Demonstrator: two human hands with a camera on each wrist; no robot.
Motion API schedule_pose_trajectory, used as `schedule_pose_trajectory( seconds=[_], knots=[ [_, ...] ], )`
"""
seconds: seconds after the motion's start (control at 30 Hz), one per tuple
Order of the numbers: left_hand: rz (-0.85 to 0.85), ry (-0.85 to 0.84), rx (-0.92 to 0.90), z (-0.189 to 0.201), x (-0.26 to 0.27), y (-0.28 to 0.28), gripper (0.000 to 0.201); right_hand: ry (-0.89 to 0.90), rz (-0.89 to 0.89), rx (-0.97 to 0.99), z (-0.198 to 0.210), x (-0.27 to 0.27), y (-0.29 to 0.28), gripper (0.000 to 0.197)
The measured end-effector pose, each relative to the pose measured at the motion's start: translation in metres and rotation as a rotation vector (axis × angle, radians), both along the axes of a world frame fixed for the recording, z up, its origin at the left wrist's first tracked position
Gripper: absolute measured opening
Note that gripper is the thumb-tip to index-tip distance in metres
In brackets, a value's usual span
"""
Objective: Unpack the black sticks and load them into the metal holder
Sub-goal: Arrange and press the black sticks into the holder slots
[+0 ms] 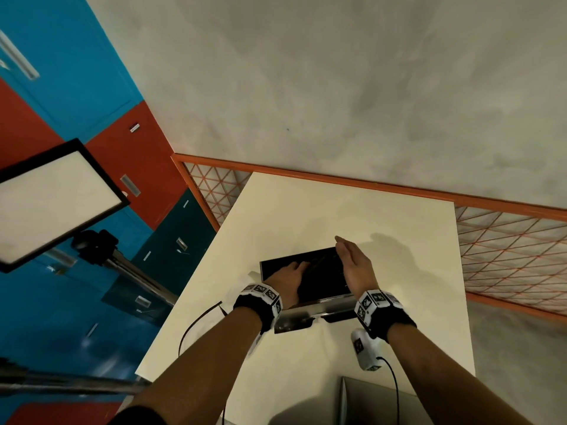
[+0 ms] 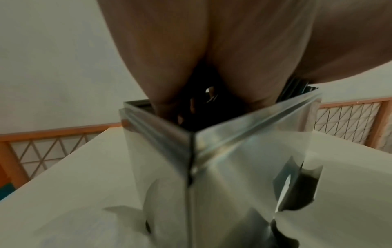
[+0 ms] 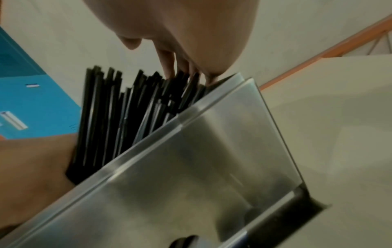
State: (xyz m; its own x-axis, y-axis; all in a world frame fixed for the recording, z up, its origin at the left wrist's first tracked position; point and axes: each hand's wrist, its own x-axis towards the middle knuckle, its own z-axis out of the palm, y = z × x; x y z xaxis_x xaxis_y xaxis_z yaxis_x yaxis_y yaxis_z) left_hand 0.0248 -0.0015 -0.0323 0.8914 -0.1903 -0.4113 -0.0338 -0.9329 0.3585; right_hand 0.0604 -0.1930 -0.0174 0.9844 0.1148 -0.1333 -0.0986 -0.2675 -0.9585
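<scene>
- On the desk [image 1: 306, 216], black sticks [image 3: 118, 117] stand in the metal holder [image 3: 191, 167].
- Left hand [image 1: 287, 279] lies flat on them; right hand [image 1: 352, 262] hovers, fingers straight, holding nothing.
- Loading looks nearly done; next, level the uneven tips.

No text can be read anywhere — the small white label on the red cabinet door [image 1: 134, 127] is too blurred, and the white wristband blocks [image 1: 375, 302] carry only black-and-white square marker patterns, no letters.

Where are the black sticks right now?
The black sticks stand bunched in the metal holder on the white table, between the left hand and right hand.
</scene>
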Motion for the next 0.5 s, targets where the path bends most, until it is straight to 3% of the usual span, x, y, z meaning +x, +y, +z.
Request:
schedule_pose_trajectory(
  seconds=[0.23,0.3,0.4,0.5],
  knots=[
    [-0.074,-0.109,0.138,0.01,0.011,-0.027,0.095,0.03,-0.183,0.204,-0.001,0.004,-0.003,0.044],
    [-0.073,-0.141,0.158,0.007,0.008,-0.028,0.097,0.033,-0.138,0.113,-0.001,0.003,0.0,0.042],
    [-0.02,-0.143,0.072,-0.004,0.002,-0.016,0.093,-0.074,0.13,-0.266,-0.007,-0.001,0.006,0.041],
    [0.047,-0.144,-0.108,-0.014,-0.005,0.0,0.084,-0.111,0.045,-0.275,-0.006,0.0,0.002,0.042]
  ],
)
